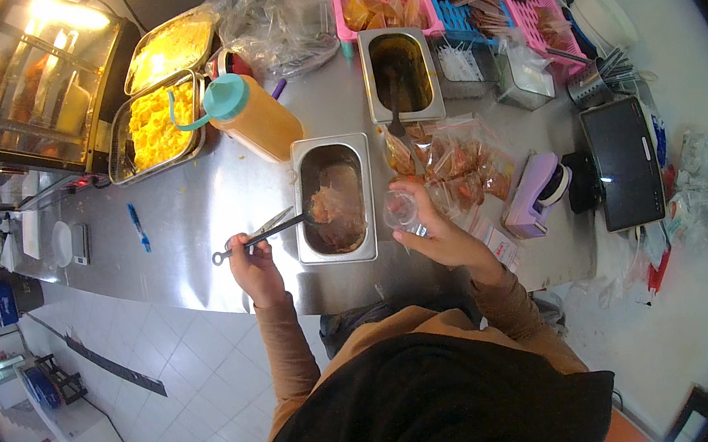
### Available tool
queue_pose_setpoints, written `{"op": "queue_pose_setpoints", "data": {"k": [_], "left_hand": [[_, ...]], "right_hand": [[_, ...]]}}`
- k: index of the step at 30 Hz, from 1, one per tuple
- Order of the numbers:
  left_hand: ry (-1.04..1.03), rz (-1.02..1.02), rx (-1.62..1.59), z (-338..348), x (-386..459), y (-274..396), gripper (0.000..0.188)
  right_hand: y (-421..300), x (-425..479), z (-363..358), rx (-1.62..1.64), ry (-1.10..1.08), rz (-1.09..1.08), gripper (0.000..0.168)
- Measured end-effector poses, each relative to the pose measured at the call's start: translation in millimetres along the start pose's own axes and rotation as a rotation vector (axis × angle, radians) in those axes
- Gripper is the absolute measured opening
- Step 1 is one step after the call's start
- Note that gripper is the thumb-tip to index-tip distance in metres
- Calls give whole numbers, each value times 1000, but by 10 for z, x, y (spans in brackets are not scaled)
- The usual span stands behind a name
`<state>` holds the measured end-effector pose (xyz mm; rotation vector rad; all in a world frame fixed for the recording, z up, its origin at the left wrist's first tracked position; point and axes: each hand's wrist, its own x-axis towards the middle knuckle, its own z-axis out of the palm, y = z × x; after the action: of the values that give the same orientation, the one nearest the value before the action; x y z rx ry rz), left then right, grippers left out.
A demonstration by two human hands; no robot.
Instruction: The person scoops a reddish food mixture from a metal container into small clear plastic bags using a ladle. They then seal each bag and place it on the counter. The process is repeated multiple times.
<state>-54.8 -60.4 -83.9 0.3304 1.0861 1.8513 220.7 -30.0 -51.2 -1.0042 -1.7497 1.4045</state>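
My left hand (256, 268) is closed around the handle of a black ladle (276, 229). The ladle's head, with reddish-brown food on it, rests inside a rectangular steel food pan (369, 219), and more of that food lies on the pan's bottom. A pair of steel scissors or tongs (280, 217) lies beside the handle, partly hidden by my fingers. Right of the pan, my right hand (437, 231) holds a small clear plastic bag or cup (401, 210) between thumb and fingers. Filled clear bags (465, 162) of reddish food lie just beyond that hand.
A squeeze bottle (261, 121) leans behind the pan, near trays of yellow food (162, 121). A second steel pan (435, 74) stands behind on the right. A purple tape sealer (531, 197) and a dark tablet (622, 164) are at the right; a blue pen (138, 227) lies left.
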Motion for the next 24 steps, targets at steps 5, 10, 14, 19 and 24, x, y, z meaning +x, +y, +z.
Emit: {"op": "queue_pose_setpoints", "data": {"k": [5,10,14,19,24], "left_hand": [[51,63,-6,42,108,127,15],[49,180,6,351,19,255,15],[-36,229,195,414,-89,298,17],[-252,314,330,539,-196,325,22],[-475,414,490,659,-275,310,25]], "right_hand": [[-294,357,81,-557,22,-63,67],[-353,646,225,-449,74,-102,74],[-392,738,227,-534,94,-156,76],[-279,778,255,-635,103,-316,71],[-321,793,283,-457,104,-404,61]]}}
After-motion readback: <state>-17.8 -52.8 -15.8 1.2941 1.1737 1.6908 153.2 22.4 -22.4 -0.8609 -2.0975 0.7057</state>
